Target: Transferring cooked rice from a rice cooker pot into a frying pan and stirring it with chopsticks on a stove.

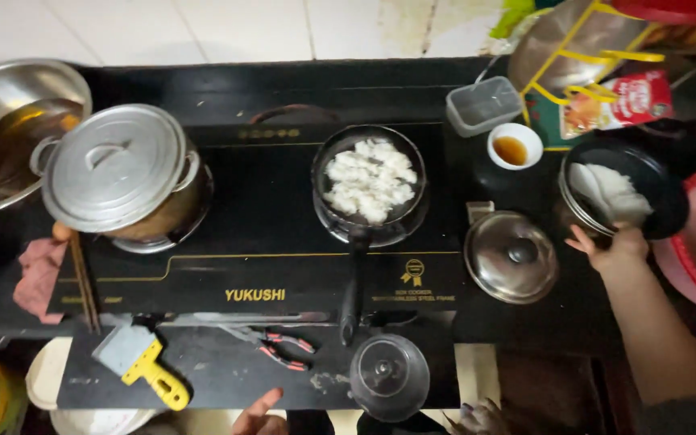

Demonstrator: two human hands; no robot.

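Observation:
My right hand (618, 246) grips the near rim of a black round pot (662, 213) at the right, which holds a white mass (610, 192) like rice. In the middle of the black cooktop (267, 242) stands a small frying pan (370, 184) full of white rice pieces, its dark handle pointing toward me. Only the fingers of my left hand (258, 409) show at the bottom edge, spread, holding nothing, close to red-handled pliers (279, 348).
A lidded steel pot (118, 171) stands at left beside a large steel bowl of liquid (10, 133). A steel lid (511, 256), a glass lid (389, 376), a sauce cup (515, 147), a clear plastic box (483, 105) and a yellow-handled scraper (142, 362) lie around.

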